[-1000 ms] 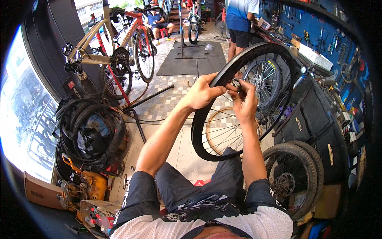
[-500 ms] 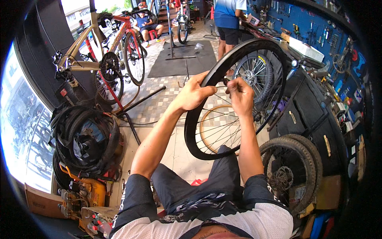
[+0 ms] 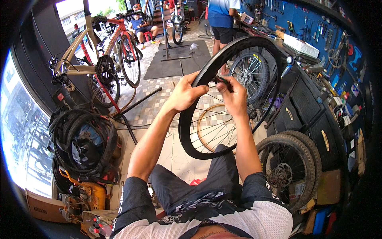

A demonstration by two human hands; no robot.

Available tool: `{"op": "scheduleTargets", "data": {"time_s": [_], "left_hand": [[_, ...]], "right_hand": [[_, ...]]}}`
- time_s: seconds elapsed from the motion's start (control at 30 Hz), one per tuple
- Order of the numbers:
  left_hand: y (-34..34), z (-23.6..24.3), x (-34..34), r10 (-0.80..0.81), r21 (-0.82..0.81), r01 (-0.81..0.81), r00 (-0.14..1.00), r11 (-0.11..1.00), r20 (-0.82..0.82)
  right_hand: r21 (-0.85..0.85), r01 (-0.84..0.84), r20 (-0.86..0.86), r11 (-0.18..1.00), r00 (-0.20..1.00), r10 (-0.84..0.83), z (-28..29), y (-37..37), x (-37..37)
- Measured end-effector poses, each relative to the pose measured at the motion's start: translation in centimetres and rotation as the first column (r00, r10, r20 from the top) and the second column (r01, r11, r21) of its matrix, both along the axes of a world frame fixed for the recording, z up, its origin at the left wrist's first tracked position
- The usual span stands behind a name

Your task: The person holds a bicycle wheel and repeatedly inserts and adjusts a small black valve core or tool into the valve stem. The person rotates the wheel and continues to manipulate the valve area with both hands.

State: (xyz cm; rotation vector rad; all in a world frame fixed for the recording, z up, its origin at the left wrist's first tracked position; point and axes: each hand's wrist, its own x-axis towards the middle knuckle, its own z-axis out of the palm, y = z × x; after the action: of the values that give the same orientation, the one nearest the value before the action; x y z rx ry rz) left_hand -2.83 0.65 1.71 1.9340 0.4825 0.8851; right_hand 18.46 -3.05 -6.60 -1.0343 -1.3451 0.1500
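Observation:
A black deep-rimmed bicycle wheel (image 3: 186, 137) with thin dark spokes stands tilted in front of me, its lower edge by my right knee. My left hand (image 3: 186, 93) is closed round the rim on its left side, thumb over the inner edge. Inside the rim, my right hand (image 3: 235, 95) pinches a small dark tool with a bit of green (image 3: 223, 81), held at the spoke ends close to my left thumb. Its exact kind is hidden by the fingers; it could be a spoke wrench, but I cannot tell.
Bicycles (image 3: 105, 67) stand at the left, above a heap of black tyres (image 3: 59, 127). Knobby-tyred wheels (image 3: 312, 159) lean against black drawers (image 3: 304, 115) on my right. Beyond the wheel, a person in a blue-and-white shirt (image 3: 223, 18) stands at a workbench; another person (image 3: 141, 28) sits farther back.
The wheel and both hands sit slightly farther left in view. My right fingers have turned, and more of the small dark tool shows. The left hand keeps its grip on the rim.

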Motion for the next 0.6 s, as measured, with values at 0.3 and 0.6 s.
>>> {"op": "scheduleTargets", "data": {"time_s": [0.3, 0.6], "left_hand": [[0.3, -0.8, 0.8, 0.020, 0.041, -0.020, 1.000, 0.999, 0.008], [-0.3, 0.1, 0.7, -0.042, 0.012, 0.042, 0.999, 0.999, 0.016]], "right_hand": [[0.116, -0.025, -0.244, 0.993, 0.968, 0.053, 0.5, -0.2, -0.8], [0.171, 0.082, 0.069, 0.982, 0.993, -0.095, 1.2, -1.4, -1.2]]}}
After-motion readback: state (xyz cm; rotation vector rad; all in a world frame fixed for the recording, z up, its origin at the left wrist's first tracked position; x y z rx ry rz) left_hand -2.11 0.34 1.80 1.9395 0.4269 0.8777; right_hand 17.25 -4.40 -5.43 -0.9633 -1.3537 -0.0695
